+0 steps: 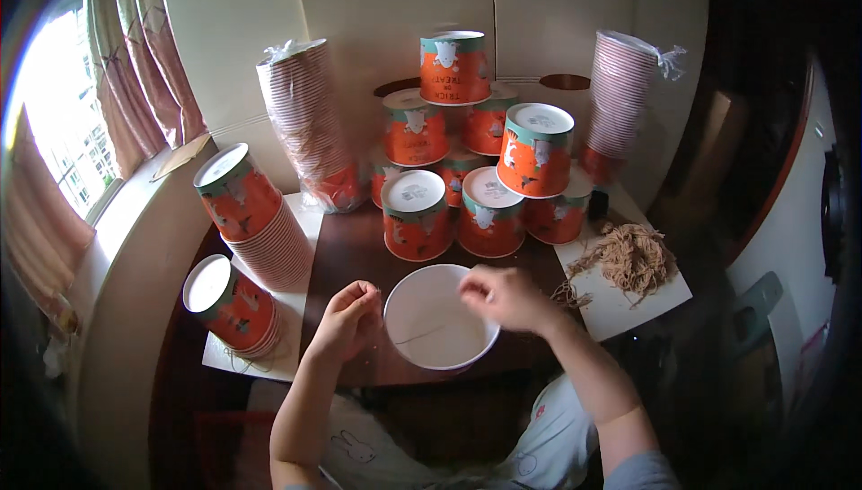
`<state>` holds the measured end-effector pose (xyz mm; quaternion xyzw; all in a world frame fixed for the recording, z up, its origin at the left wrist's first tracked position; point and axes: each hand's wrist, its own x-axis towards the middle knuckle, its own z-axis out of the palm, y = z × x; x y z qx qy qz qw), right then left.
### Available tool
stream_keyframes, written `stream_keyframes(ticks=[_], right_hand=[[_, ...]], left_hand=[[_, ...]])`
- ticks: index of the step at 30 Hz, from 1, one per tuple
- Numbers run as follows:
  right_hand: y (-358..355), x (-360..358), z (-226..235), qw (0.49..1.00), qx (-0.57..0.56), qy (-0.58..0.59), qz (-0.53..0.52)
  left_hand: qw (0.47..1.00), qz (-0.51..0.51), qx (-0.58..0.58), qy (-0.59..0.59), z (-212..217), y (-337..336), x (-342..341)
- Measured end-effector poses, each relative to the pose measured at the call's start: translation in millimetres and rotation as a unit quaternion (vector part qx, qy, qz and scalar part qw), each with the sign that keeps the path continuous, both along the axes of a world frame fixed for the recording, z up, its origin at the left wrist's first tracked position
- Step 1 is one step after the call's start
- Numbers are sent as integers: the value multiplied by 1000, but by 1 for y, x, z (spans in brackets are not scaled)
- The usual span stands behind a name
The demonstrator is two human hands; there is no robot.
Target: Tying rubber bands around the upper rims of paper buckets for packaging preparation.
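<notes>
In front of me on the dark brown table stands a white-lined paper bucket (pixel 418 300), its open mouth facing up. A thin strand of string (pixel 418 336) shows across its inside. My left hand (pixel 348 319) is just beside the bucket's left rim, thumb and fingertips pinched together. Over the right rim hovers my right hand (pixel 510 298), its fingers curled inward and slightly blurred. Whatever either hand pinches is too small to make out. To the right, a tangled heap of tan string (pixel 634 261) lies on a white board.
Upside-down orange paper buckets (pixel 417 216) are piled beyond the open one. Bagged bucket stacks stand at back left (pixel 310 122) and back right (pixel 620 86). More nested buckets (pixel 269 239) lean on a white board at left. The table's near edge (pixel 395 380) is above my lap.
</notes>
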<state>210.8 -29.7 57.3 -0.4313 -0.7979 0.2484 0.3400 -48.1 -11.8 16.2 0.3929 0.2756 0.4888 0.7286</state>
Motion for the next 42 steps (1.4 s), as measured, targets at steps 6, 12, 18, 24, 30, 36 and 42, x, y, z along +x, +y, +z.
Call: stream_keyframes(ticks=[6, 12, 18, 24, 30, 36, 42], right_hand=[[-9, -48, -12, 919, -272, -259, 123], [1, -49, -49, 992, -84, 42, 85], [-3, -55, -35, 988, 61, 90, 107], [7, -65, -37, 985, 110, 111, 69], [3, -65, -26, 989, 45, 139, 28], [4, -66, -23, 990, 40, 134, 19], [3, -67, -22, 991, 60, 120, 15]], left_hand=[[999, 27, -20, 41, 5, -1, 12], [986, 59, 38, 154, 0, -6, 16], [949, 117, 131, 263, -2, -10, 19], [927, 100, 229, 279, -10, -12, 26], [941, 77, 204, 260, 0, -16, 27], [884, 111, 275, 362, 12, -23, 29], [805, 150, 348, 455, 14, -23, 26]])
